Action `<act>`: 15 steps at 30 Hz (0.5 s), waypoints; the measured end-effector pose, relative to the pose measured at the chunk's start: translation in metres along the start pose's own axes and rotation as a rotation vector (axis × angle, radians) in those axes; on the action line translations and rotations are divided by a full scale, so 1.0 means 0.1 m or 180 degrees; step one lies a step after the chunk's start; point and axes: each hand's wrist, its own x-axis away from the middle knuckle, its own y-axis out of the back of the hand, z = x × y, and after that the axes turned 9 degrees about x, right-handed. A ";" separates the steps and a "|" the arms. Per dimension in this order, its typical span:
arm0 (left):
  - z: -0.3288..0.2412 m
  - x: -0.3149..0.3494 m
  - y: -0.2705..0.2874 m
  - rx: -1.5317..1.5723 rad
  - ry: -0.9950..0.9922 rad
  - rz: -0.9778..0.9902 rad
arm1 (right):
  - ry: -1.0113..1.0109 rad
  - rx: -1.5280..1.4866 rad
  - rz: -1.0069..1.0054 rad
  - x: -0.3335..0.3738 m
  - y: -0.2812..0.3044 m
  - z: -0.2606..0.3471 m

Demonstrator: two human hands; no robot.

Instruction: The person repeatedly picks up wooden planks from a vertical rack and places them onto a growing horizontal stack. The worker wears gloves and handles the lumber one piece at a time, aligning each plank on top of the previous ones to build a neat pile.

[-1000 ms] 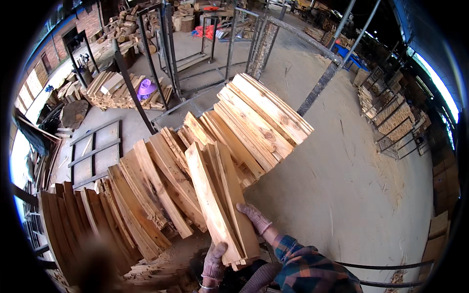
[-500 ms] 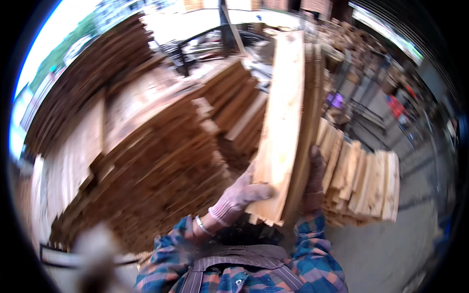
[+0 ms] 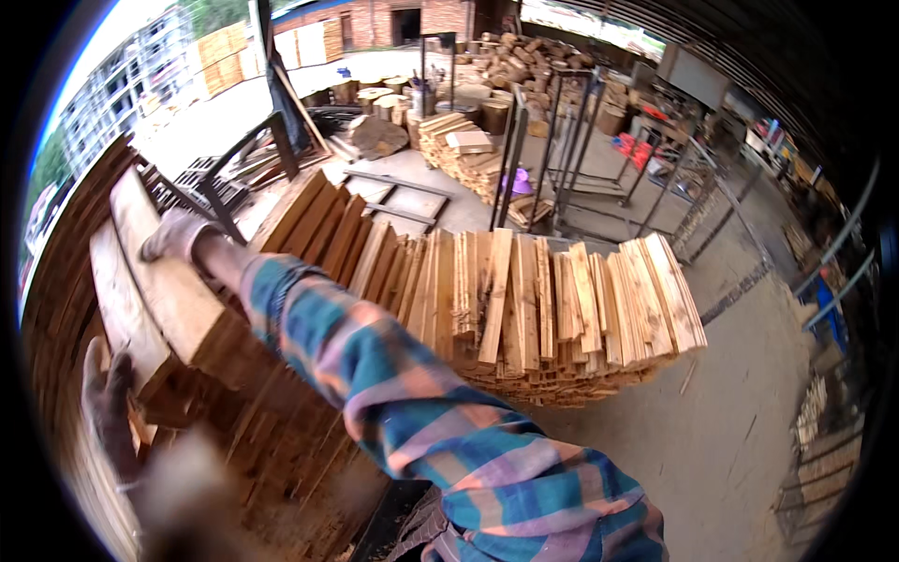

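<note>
My gloved right hand (image 3: 180,240) stretches across to the far left, its fingers curled over the upper face and side of a thick wooden board bundle (image 3: 173,290). Beside that bundle, on its left, lies another pale board (image 3: 122,300). My left hand (image 3: 110,403), also gloved, is by the near end of that left board, fingers raised and apart; whether it touches the wood I cannot tell. Both pieces rest on a tall stack of brown boards (image 3: 272,450). My right forearm, in a checked sleeve, hides part of the stack.
A long row of cut boards (image 3: 562,309) stands to the right of the stack. Beyond are metal frames (image 3: 510,159), a purple container (image 3: 517,182), log piles (image 3: 534,70) and red objects (image 3: 632,150). A dark post (image 3: 281,94) rises at the far left. Concrete floor (image 3: 712,440) lies right.
Both hands have moved from the middle to the far left, and the board bundle they held upright now lies on the stack. My left hand has let go. The view has turned.
</note>
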 end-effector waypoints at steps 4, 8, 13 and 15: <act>-0.04 -0.16 -0.13 -0.0848 -0.0329 0.0244 | -0.0428 0.0287 0.0204 -0.23 -0.14 -0.22; -0.29 -0.11 -0.29 -0.0495 0.0119 0.0510 | -0.0407 0.0358 0.0284 -0.38 -0.30 -0.22; 0.38 -0.78 -0.07 -0.0998 -0.0365 0.1159 | -0.0246 0.0414 0.0342 -0.44 -0.39 -0.25; 0.28 -0.67 -0.33 -0.0673 -0.0151 0.1092 | -0.0283 0.0466 0.0331 -0.42 -0.36 -0.37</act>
